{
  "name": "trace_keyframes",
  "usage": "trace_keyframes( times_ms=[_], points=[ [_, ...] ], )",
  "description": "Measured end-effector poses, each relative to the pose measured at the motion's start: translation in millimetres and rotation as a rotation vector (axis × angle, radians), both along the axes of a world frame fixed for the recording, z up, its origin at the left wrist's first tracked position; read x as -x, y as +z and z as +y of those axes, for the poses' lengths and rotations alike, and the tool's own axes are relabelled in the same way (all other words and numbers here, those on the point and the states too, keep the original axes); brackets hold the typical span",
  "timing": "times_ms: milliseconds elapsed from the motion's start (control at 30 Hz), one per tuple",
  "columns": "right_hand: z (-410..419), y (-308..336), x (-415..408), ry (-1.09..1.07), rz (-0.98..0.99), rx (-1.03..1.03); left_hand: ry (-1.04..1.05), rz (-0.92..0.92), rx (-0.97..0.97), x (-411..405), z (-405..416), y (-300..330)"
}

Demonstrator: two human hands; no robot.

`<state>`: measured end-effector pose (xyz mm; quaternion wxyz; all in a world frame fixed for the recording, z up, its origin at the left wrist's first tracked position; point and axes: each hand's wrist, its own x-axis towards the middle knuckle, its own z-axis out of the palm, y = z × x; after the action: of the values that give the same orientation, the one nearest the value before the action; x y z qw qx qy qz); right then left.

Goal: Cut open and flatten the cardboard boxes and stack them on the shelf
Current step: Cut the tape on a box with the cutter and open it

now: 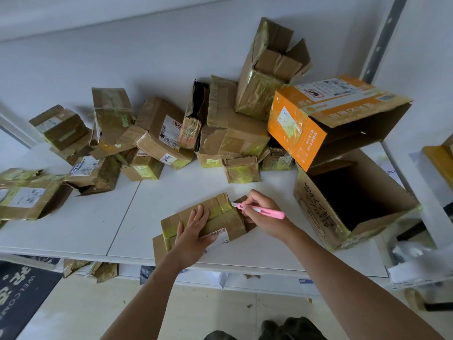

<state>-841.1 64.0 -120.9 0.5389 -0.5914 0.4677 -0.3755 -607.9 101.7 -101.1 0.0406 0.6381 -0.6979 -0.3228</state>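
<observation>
A small brown cardboard box [221, 220] with yellowish tape lies on the white table [117, 217] near the front edge. My left hand [193, 235] presses flat on its top, fingers straight. My right hand [263, 212] grips a pink utility knife [263, 209], whose tip touches the taped seam at the box's far right corner. A white shipping label shows on the box beside my left thumb.
Several taped cardboard boxes [157, 133] pile along the wall at the back. An orange box [318, 119] lies open on its side over a large open brown box [350, 200] at the right. Cardboard scraps [98, 271] sit under the table edge. A dark mat [22, 290] lies on the floor.
</observation>
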Motion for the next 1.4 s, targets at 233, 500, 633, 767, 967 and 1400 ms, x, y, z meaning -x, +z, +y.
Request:
trace_keyframes(
  times_ms=[233, 500, 633, 767, 967, 1400],
  points=[
    [19.7, 0.1, 10.9, 0.041, 0.055, 0.110, -0.011, 0.003, -0.008, -1.0, 2.6, 0.1],
    [36.3, -0.8, 26.3, 0.073, 0.070, 0.113, 0.010, 0.048, -0.010, -4.0, -0.1, -2.7],
    [22.7, 9.8, 13.7, -0.065, -0.032, 0.105, 0.021, 0.069, -0.007, -5.0, 1.0, -1.8],
    [14.0, 6.5, -3.9, -0.056, 0.023, 0.084, 0.031, 0.060, 0.002, -2.9, 2.7, -0.9],
    [25.6, -0.7, 13.0, 0.007, 0.053, 0.066, 0.013, 0.017, 0.006, 0.1, 4.6, 0.3],
    [26.4, 8.9, -3.2, -0.045, 0.012, 0.016, 0.031, 0.040, 0.019, 0.6, 6.5, 1.2]
  ],
)
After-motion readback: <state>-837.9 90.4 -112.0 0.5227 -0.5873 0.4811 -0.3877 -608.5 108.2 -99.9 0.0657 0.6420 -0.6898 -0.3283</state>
